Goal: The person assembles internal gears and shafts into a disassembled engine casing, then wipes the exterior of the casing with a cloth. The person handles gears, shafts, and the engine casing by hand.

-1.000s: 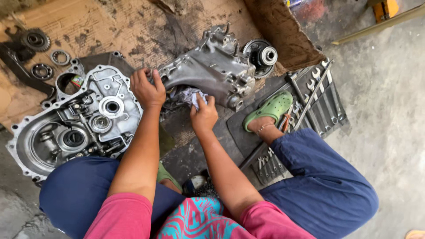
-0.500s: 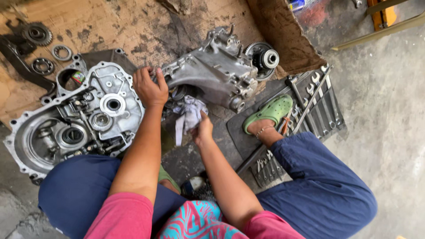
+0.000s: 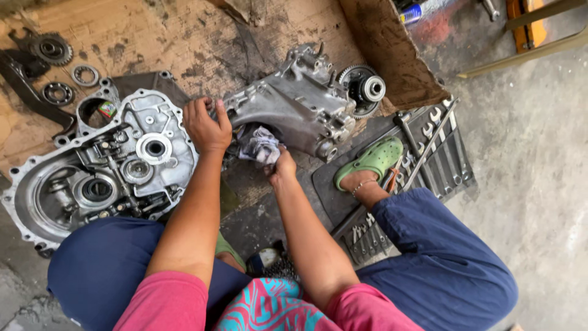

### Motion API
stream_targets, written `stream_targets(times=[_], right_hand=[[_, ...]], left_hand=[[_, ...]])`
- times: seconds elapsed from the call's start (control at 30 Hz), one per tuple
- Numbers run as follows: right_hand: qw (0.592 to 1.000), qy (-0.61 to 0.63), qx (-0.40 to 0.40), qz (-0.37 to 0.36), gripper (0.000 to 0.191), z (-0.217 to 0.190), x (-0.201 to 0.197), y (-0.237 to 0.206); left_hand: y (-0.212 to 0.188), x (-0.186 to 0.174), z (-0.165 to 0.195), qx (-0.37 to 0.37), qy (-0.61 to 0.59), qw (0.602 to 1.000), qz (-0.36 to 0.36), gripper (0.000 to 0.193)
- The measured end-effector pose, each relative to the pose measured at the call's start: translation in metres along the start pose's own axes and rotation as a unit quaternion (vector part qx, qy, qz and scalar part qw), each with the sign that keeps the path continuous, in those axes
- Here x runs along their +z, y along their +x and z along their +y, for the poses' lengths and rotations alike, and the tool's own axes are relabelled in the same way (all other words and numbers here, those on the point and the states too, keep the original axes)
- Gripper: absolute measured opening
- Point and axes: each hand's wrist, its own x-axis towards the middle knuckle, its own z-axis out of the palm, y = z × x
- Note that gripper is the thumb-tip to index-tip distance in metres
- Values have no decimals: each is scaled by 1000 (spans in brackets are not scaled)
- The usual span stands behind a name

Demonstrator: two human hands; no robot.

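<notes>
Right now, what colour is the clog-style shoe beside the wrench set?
Light green; the perforated clog-style shoe shows best in the head view, resting on the dark mat beside the metal wrench set.

I'm looking at a floor-level repair workshop: beside my grip lie an opened gearbox housing (image 3: 104, 175), loose gears (image 3: 52, 49), a wrench roll (image 3: 422, 153), oil-stained cardboard (image 3: 184, 37) and bare concrete (image 3: 533, 153).

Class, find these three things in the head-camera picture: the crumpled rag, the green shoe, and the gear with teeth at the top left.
rag (image 3: 260, 144), head view, on its crumpled middle, by the right hand.
green shoe (image 3: 370, 160), head view, on its upper.
gear (image 3: 51, 49), head view, on its toothed disc.
</notes>
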Motion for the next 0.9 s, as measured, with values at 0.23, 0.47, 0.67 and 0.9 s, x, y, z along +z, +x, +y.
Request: stream_targets(times=[0.23, 0.47, 0.67, 0.9], right_hand=[[989, 124, -36, -76, 14, -3, 10, -2], [985, 150, 47, -72, 16, -6, 24, 0], [988, 141, 24, -63, 16, -16, 15, -22], [980, 185, 26, -66, 18, -12, 35, 1]], left_hand=[[-1, -5, 3, -1, -3, 1000, -11, 32], [3, -4, 6, 1, -4, 1000, -11, 32], [7, -6, 14, -2, 3, 1000, -5, 31], [7, -8, 17, 14, 8, 1000, 10, 30]])
